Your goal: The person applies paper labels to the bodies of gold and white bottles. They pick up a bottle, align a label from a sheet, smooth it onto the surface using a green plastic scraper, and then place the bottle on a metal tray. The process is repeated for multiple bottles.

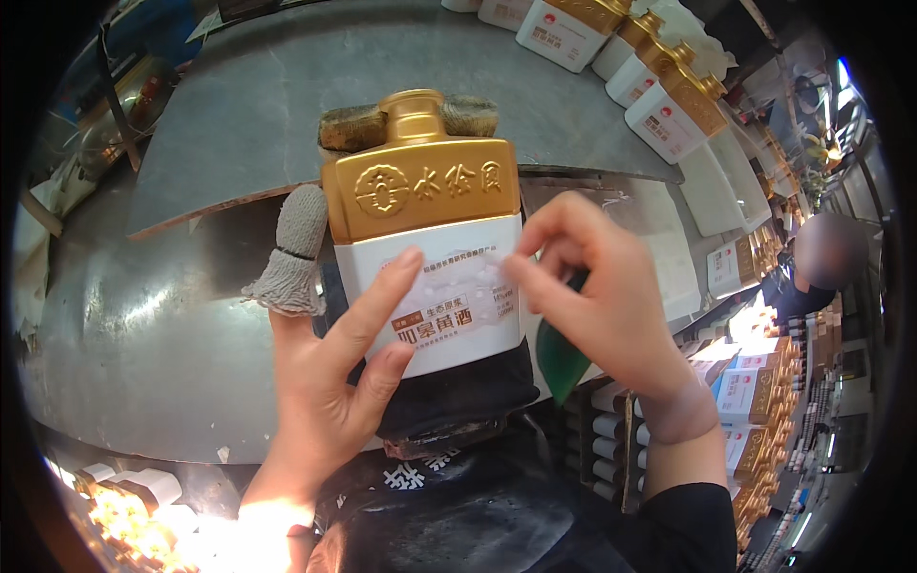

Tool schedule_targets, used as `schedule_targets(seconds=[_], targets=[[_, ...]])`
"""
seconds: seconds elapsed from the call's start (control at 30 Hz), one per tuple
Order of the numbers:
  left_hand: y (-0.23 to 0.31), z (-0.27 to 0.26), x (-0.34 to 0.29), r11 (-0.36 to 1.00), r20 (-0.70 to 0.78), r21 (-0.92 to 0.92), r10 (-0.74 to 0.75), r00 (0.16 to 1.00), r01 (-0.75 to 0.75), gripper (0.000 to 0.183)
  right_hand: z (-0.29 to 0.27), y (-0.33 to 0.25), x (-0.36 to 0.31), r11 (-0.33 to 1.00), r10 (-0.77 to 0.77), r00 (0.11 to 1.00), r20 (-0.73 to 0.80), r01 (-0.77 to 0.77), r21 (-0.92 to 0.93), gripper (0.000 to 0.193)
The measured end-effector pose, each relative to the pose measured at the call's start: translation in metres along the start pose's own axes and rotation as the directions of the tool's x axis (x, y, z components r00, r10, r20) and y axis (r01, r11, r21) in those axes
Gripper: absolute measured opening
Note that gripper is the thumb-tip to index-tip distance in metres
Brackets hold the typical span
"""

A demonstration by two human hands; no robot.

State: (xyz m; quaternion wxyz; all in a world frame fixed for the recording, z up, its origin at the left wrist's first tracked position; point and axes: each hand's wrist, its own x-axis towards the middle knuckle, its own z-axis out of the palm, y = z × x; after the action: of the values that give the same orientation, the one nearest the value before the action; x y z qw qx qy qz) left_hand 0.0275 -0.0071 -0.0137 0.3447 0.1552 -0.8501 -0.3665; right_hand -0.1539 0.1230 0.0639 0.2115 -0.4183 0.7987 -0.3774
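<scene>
Your worktop (162,349) is grey metal, scuffed and glaring with light toward its left side. A darker grey slab (258,100) covers its far part, the near-left corner showing a rough brown edge. In front of you, at the middle of the worktop's near edge, the gold-and-white bottle (430,224) lies face up, neck pointing to the far edge. Its neck end rests against a brown block (353,129), its base on a black cloth (463,393).

Your left hand (330,368) is spread, fingers apart, one fingertip on the bottle's white front and another finger inside a grey knitted cover (303,224). Your right hand (597,286) has thumb and forefinger together at the front's right edge; you cannot tell from here whether they pinch anything. A green blade (562,355) is clasped under its curled fingers.

More bottles (673,116) stand along the slab's far-right edge, beside clear plastic (705,46). A white block (728,196) lies past its near-right corner. Beyond the worktop's right edge, a co-worker (795,286) in dark clothing is near stacked bottles (755,392); sunlit ones (143,497) sit below its near-left edge.
</scene>
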Motion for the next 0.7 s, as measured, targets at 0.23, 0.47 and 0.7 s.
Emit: schedule_targets(seconds=[0.23,0.47,0.7], targets=[[0.017,0.000,0.012,0.914,0.131,0.404,-0.094,0.987,0.034,0.049,0.012,0.015,0.005,0.993,-0.111,0.994,-0.023,0.110,-0.033,0.070],[0.010,-0.007,0.017,0.975,0.157,0.178,-0.159,0.975,0.130,0.051,0.001,0.018,0.009,0.991,0.000,0.992,0.124,-0.017,0.132,0.079],[0.013,0.000,0.012,0.960,0.048,0.254,-0.129,0.990,0.113,0.057,0.013,0.018,0.013,0.997,-0.074,0.997,0.012,0.074,-0.028,0.078]])
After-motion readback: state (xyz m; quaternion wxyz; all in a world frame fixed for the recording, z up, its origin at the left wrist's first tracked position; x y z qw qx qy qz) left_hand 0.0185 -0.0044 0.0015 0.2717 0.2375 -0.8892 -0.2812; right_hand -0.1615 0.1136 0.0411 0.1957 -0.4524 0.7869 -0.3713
